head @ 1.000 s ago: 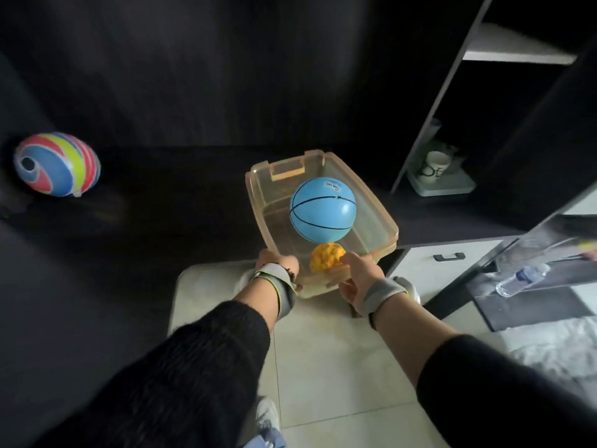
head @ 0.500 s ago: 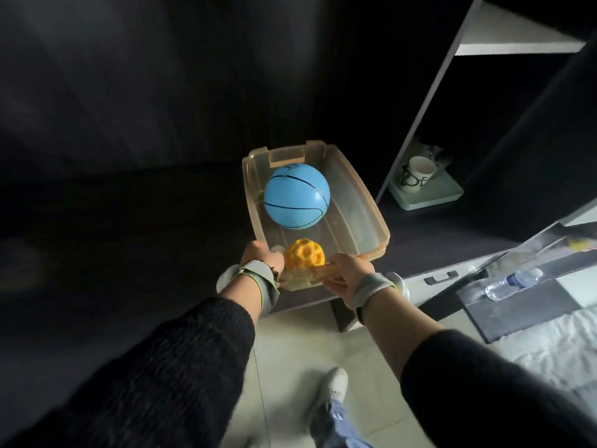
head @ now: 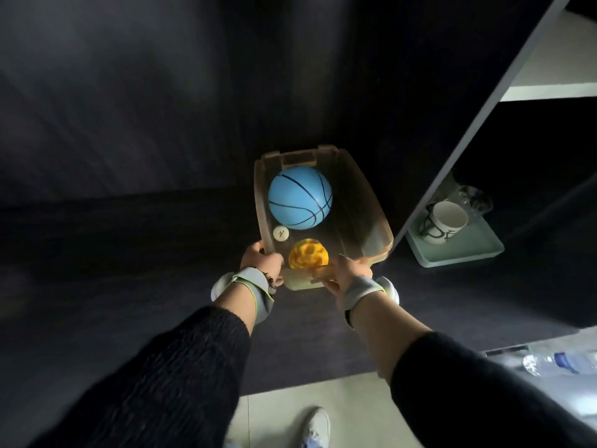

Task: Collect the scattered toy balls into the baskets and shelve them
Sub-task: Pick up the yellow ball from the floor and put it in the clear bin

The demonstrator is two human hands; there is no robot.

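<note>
1. Translucent basket [head: 365, 205]: held at its near end by 2 hands, over a dark surface [head: 145, 253]. Whether it rests on that surface cannot be told.

2. Blue ball [head: 300, 197]: marked with black lines; carried in the far half of the basket, close to the left wall.

3. Yellow ball [head: 308, 253]: pitted with holes; placed at the near end of the basket, between the 2 hands.

4. Small white ball [head: 281, 233]: lodged against the left wall, just beside the blue ball and near the yellow one.

5. Left hand [head: 261, 261]: fingers curled round the basket's near left corner, the rim gripped. A grey wristband is worn.

6. Right hand [head: 352, 273]: thumb laid on the near rim, fingers curled underneath, the near right edge gripped. A grey wristband is worn.

7. Shelving at right: a pale green tray [head: 458, 255] is set in the lower compartment, with a white mug [head: 445, 219] and a clear glass [head: 473, 197] on it. A white shelf board [head: 549, 88] is fixed above.

8. Plastic bottle [head: 559, 363]: laid at the right edge, blurred.

9. White shoe [head: 318, 425]: seen on pale floor tiles below.
</note>
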